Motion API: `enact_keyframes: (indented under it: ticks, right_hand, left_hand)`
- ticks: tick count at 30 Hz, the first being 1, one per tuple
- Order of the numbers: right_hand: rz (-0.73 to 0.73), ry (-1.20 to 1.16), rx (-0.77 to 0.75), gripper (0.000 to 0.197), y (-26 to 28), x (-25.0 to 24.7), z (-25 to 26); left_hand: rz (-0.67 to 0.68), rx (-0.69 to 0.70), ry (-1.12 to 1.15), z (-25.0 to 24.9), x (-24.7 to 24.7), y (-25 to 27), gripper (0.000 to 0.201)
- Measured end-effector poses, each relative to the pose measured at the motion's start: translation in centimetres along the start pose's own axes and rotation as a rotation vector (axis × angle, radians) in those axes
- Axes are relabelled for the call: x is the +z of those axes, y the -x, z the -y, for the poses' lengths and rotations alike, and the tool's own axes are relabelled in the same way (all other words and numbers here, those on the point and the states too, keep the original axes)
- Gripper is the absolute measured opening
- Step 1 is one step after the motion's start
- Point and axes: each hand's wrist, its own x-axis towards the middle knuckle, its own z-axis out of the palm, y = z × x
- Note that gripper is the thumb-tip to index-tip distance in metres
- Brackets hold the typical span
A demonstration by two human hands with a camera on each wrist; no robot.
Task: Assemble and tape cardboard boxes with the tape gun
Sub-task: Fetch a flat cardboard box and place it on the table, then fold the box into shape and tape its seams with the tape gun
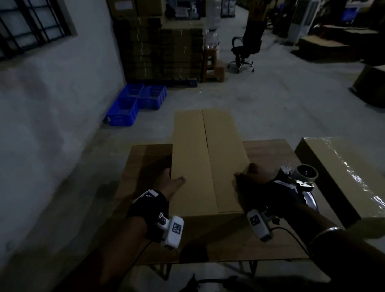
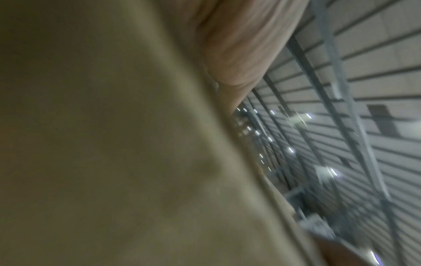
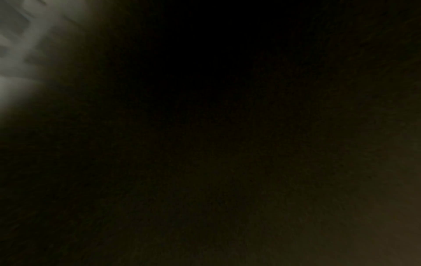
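The long tan cardboard box (image 1: 192,159) lies along the middle of the brown tabletop (image 1: 268,152). Its unsealed centre seam runs from 6 to 12 o'clock, and its far end overhangs the edge. Our left hand (image 1: 169,182) is at its 9 o'clock side and our right hand (image 1: 253,175) at 3 o'clock, each with the thumb on top. The other fingers are hidden, so we cannot tell their state. The grey tape gun (image 1: 302,179) lies at 3 o'clock of our right hand, beside a plastic-wrapped cardboard bundle (image 1: 345,175).

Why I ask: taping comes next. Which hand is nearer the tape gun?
Right. The right hand rests at the right edge of the cardboard box, directly beside the tape gun; the left hand is at its left edge, with the box between.
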Motion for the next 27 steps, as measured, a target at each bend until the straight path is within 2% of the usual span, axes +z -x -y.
enact_keyframes:
  ticks: [5, 8, 11, 13, 15, 18, 21, 24, 27]
  right_hand:
    - [0.044, -0.019, 0.026, 0.032, 0.1, 0.0, 0.5]
    - [0.023, -0.053, 0.019, 0.028, 0.3, 0.2, 0.4]
    - [-0.023, -0.145, 0.003, 0.023, 1.5, -0.1, 0.6]
    - [0.079, -0.185, 0.029, 0.029, 1.0, -0.5, 0.5]
    - [0.175, -0.219, 0.062, 0.046, 0.2, -1.3, 0.4]
    - [0.199, -0.367, 0.128, 0.063, -0.7, -2.7, -0.6]
    - [0.202, -0.540, 0.232, 0.058, -1.1, -4.6, -2.2]
    - [0.168, -0.584, 0.306, 0.060, -2.5, -7.0, -4.7]
    - [0.170, -0.508, 0.311, 0.033, -3.5, -9.5, -7.4]
  left_hand:
    - [0.002, 0.081, -0.127, -1.0, -1.1, -0.9, 0.052]
    - [-0.028, 0.127, -0.116, -1.8, -2.3, -0.9, 0.055]
    - [-0.004, 0.144, -0.100, -2.1, -3.2, -0.6, 0.065]
    - [0.018, 0.143, -0.095, -2.3, -3.7, -0.7, 0.071]
    - [0.041, 0.153, -0.086, -3.3, -3.9, -0.7, 0.066]
    - [0.040, 0.238, -0.161, -6.1, -3.3, -1.1, 0.062]
    - [0.067, 0.295, -0.304, -9.3, -1.2, -2.2, 0.069]
    - [0.139, 0.341, -0.373, -12.3, 2.2, -2.7, 0.068]
    - [0.199, 0.383, -0.506, -14.7, 6.4, -3.5, 0.067]
